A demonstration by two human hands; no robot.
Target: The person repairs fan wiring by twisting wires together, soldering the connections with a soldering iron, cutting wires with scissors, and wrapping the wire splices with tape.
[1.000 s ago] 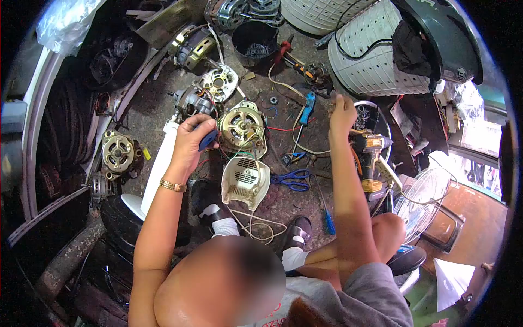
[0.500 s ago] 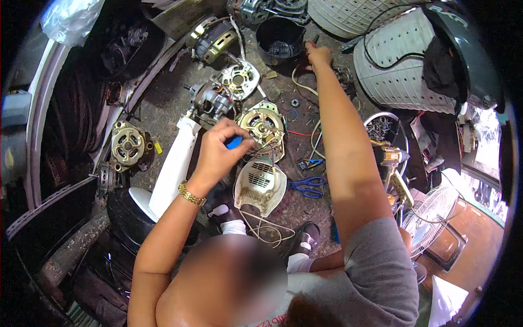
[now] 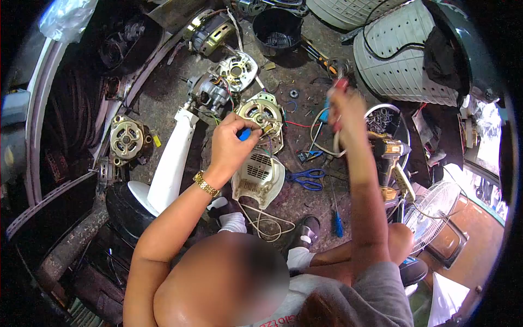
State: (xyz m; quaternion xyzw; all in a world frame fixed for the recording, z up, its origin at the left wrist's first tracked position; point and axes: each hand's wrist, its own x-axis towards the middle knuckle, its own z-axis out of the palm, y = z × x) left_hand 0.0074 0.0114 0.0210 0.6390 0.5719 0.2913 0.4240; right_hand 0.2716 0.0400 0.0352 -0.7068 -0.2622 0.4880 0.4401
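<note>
Right hand (image 3: 347, 106) back from bucket (image 3: 273, 20), red item (image 3: 341, 83) lifted

Two hands are in view — one left hand (image 3: 231, 143), one right hand (image 3: 350, 111) — with one small blue piece (image 3: 244, 134) and one blurred red thing (image 3: 341, 84) in their fingers. One gold wristband (image 3: 206, 184), two shoes (image 3: 310, 229), two white socks (image 3: 233, 222). At least four motors (image 3: 127, 140), one white stand (image 3: 173, 161), one white vented cover (image 3: 248, 188). One pair of scissors (image 3: 298, 178), one drill (image 3: 388, 148), at least one screwdriver (image 3: 338, 227). One black bucket (image 3: 277, 51), two white tubs (image 3: 397, 54), one fan grille (image 3: 433, 212), one yellow tag (image 3: 157, 141), one clear plastic bag (image 3: 68, 19). The screws (image 3: 383, 116) — several, too small to count.
</note>
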